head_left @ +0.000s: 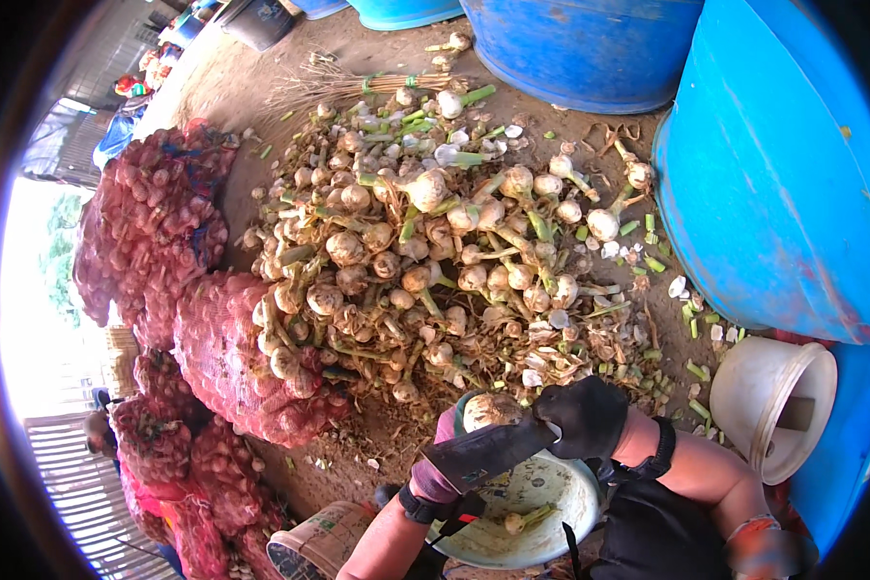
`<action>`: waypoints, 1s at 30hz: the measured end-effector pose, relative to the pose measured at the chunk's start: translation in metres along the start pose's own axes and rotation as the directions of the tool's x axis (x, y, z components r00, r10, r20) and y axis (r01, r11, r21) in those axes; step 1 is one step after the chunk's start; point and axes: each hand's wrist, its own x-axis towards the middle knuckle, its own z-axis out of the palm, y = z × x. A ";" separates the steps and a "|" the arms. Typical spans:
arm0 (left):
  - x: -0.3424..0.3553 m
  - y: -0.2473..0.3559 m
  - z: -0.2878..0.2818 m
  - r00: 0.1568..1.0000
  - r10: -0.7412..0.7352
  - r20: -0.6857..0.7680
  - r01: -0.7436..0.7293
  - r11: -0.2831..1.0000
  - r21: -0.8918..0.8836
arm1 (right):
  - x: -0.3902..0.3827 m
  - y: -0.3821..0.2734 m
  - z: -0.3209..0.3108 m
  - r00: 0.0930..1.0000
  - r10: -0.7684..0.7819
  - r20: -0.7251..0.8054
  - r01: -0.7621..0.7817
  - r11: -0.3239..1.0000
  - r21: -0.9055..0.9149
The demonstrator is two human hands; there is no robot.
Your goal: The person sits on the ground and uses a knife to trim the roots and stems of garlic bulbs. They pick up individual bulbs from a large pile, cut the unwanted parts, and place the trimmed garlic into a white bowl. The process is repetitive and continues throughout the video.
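Note:
My left hand (pixel 445 425), in a pink and teal glove, is closed around a pale garlic bulb (pixel 491 411). My right hand (pixel 580 416), in a black glove, is closed on what looks like a knife (pixel 488 452); its handle is hidden in the fist. The broad dark blade points left, just below the bulb, and covers much of my left hand. Beneath both hands stands a pale, stained basin (pixel 582 498). One trimmed garlic bulb with a green stem (pixel 517 522) lies inside it.
A wide heap of garlic bulbs with stems (pixel 387 261) spreads ahead over the earth floor. Red mesh sacks (pixel 155 213) of garlic line the left. Large blue tubs (pixel 773 164) stand right and far. A white bucket (pixel 773 406) lies tipped at right; another bucket (pixel 324 536) is near left.

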 end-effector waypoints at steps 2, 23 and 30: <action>0.000 -0.020 -0.025 0.993 0.096 0.062 -0.111 0.933 0.343 | 0.000 0.006 0.007 1.000 0.017 0.022 -0.018 0.999 0.039; -0.008 -0.041 -0.003 0.970 0.213 -0.120 -0.243 0.787 -0.567 | -0.016 0.017 0.012 0.799 0.477 0.366 -0.541 0.303 0.784; -0.031 -0.051 -0.026 0.963 -0.234 0.134 0.248 0.963 -0.104 | -0.017 0.036 0.007 0.967 0.191 0.166 -0.253 0.702 0.665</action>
